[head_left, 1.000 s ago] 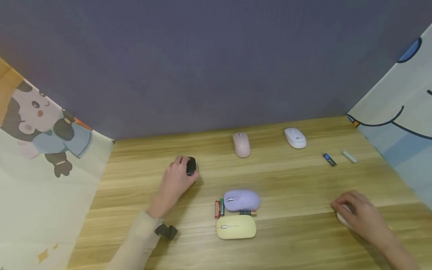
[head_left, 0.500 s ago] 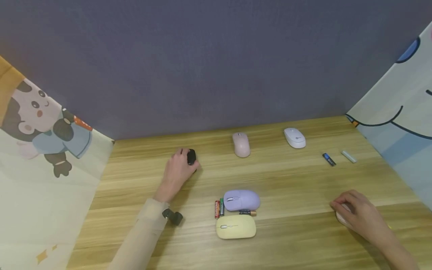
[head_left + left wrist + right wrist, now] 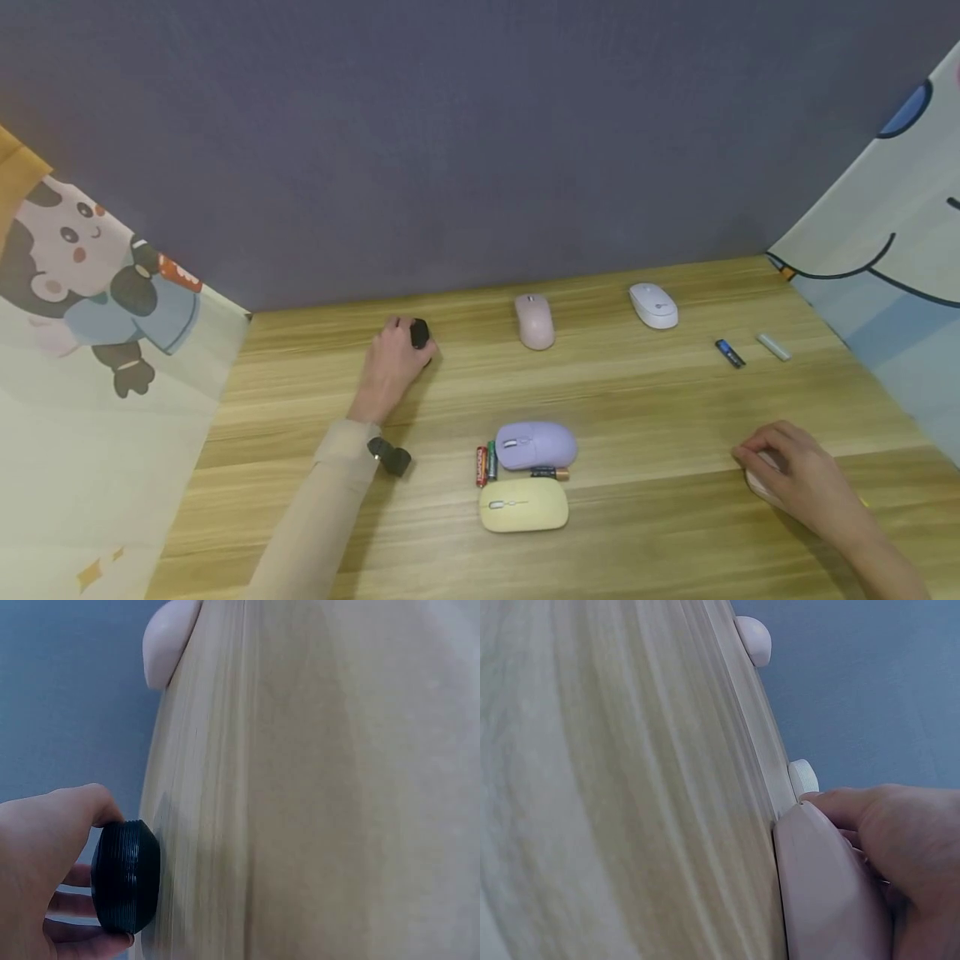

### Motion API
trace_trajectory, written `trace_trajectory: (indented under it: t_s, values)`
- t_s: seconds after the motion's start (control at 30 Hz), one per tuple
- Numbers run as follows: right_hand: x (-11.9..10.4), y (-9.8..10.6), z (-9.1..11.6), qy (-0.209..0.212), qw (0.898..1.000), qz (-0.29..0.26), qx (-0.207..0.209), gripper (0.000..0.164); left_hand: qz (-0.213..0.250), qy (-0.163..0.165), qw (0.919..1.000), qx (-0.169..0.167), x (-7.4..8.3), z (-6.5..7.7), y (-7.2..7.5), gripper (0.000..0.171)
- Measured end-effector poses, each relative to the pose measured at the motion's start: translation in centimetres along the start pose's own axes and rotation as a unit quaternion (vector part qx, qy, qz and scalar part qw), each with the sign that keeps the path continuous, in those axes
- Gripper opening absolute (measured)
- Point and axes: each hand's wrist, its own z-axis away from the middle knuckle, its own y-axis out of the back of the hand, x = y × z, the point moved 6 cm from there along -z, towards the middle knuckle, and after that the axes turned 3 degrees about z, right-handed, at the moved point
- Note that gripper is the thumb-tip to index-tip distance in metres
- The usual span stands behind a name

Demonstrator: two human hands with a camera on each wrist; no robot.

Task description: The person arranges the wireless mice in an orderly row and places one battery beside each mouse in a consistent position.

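Observation:
Near the back left of the table, my left hand [image 3: 390, 362] grips a black mouse [image 3: 420, 332], thumb on one side and fingers on the other. The left wrist view shows ribbed sides on the black mouse [image 3: 126, 877], held close to the wood. On the right of the table, my right hand [image 3: 810, 475] curls over a pale mouse [image 3: 762, 486] and hides much of it. Seen from the right wrist, the pale mouse [image 3: 825, 892] looks pinkish, with thumb and fingers around its edge.
A purple mouse [image 3: 537, 445] and a yellow mouse [image 3: 523, 505] lie front centre, with a red battery [image 3: 481, 467], a green battery [image 3: 492, 461] and a dark battery [image 3: 549, 472] beside them. Further back are a pink mouse [image 3: 535, 322], a white mouse [image 3: 654, 306], a blue-black battery [image 3: 729, 353] and a pale battery [image 3: 774, 347].
My left hand has moved away from me, towards the back edge, taking the black mouse along. My right hand and the pale mouse have stayed in place.

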Motion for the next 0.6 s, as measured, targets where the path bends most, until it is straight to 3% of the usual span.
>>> trace_trajectory:
  t_s: [0.6]
  values:
    - [-0.1, 0.0, 0.0, 0.009, 1.000, 0.001, 0.014, 0.030, -0.014, 0.011, 0.9998, -0.003, -0.2, -1.4, -0.4, 0.049]
